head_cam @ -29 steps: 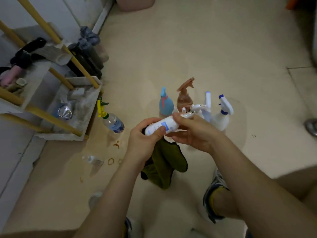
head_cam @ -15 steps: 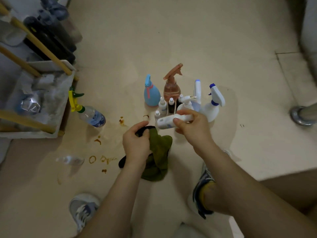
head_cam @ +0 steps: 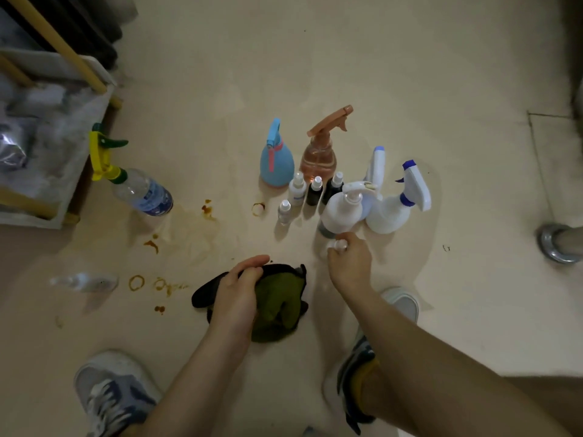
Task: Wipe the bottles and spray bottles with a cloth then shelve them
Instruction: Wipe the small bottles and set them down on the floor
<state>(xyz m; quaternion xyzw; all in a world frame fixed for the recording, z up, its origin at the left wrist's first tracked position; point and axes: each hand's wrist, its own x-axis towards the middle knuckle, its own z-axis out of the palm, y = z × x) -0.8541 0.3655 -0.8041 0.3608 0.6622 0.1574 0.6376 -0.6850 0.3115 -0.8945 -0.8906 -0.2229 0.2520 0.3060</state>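
A group of bottles stands on the floor: a blue spray bottle (head_cam: 277, 162), an orange-brown spray bottle (head_cam: 318, 152), a white spray bottle with a blue nozzle (head_cam: 397, 206), a white pump bottle (head_cam: 342, 211) and several small dropper bottles (head_cam: 304, 193). My right hand (head_cam: 350, 263) holds a small white bottle (head_cam: 335, 245) low at the front of this group, mostly hidden by the fingers. My left hand (head_cam: 236, 288) grips a green and black cloth (head_cam: 277, 304) that lies on the floor.
A clear bottle with a yellow-green trigger (head_cam: 142, 192) stands by the white shelf with yellow rails (head_cam: 63, 171) at left. A small clear bottle (head_cam: 83, 281) lies near brown stains (head_cam: 151, 244). A metal pole base (head_cam: 558, 244) is at right. My shoes (head_cam: 110, 392) are below.
My right hand carried the small white bottle away from the cloth and down to the front of the bottle group. My left hand lowered the cloth to the floor. The view tilted down.
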